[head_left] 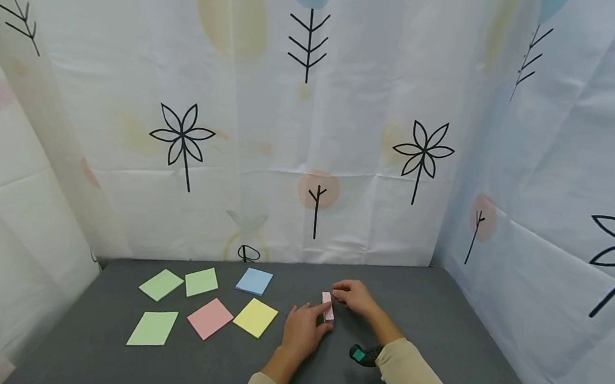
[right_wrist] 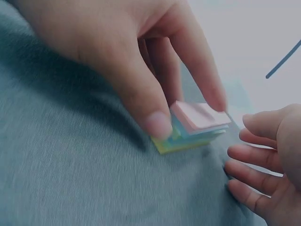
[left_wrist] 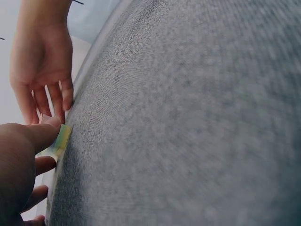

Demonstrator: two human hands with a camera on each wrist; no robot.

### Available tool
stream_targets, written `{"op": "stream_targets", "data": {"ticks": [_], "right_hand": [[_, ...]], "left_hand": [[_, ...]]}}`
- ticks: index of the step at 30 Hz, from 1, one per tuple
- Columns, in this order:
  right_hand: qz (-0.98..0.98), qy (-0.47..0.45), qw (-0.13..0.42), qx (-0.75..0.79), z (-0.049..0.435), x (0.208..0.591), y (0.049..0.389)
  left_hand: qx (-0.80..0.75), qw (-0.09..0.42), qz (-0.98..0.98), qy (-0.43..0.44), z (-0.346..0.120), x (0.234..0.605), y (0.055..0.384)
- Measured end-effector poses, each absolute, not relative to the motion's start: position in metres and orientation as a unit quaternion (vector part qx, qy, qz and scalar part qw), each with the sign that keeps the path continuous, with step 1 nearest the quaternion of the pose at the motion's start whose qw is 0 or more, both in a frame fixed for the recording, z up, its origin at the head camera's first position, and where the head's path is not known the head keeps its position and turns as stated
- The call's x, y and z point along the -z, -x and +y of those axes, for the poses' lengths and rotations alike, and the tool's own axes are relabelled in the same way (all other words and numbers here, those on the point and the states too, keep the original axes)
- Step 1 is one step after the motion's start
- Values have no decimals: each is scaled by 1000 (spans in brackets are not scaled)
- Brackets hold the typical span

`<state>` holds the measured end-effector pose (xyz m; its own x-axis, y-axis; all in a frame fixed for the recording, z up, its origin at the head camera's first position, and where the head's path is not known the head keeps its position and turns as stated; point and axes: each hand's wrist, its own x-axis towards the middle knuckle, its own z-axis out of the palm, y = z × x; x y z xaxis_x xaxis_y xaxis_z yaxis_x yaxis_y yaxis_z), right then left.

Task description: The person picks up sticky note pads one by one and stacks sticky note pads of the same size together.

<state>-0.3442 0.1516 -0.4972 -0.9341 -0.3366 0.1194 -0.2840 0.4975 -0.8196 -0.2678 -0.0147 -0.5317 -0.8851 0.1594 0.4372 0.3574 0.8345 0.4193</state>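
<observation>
Head view shows the left hand (head_left: 302,327) with its thumb and index finger clamped on a small stack of coloured notes (head_left: 325,298), which stands on the dark table (head_left: 204,372). Right hand (head_left: 353,295) is just beyond those fingertips, at the far end of the stack; its own fingers are bent loosely, a little apart in the right wrist view. Left of the left fingers lie a yellow square (head_left: 255,317), a pink square (head_left: 210,318) and, farther off, three green squares (head_left: 152,328).

Left hand (head_left: 302,330) pinches — right hand (head_left: 354,297) lies close beside it, seemingly relaxed.
</observation>
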Motion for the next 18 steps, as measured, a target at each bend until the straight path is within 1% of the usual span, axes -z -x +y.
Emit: {"op": "stream_targets", "data": {"ticks": [3,7,13,18], "right_hand": [[876,187,11,445,161,498,339],[891,220,-8,398,173,502,329],[915,282,3,290,177,494,312],[922,326,-10,206,176,490,298]], "left_hand": [[266,185,-937,128,-16,530,265],[288,185,-932,122,-19,532,264],[309,187,-924,123,-24,537,260],[291,171,-929,153,-28,536,258]]}}
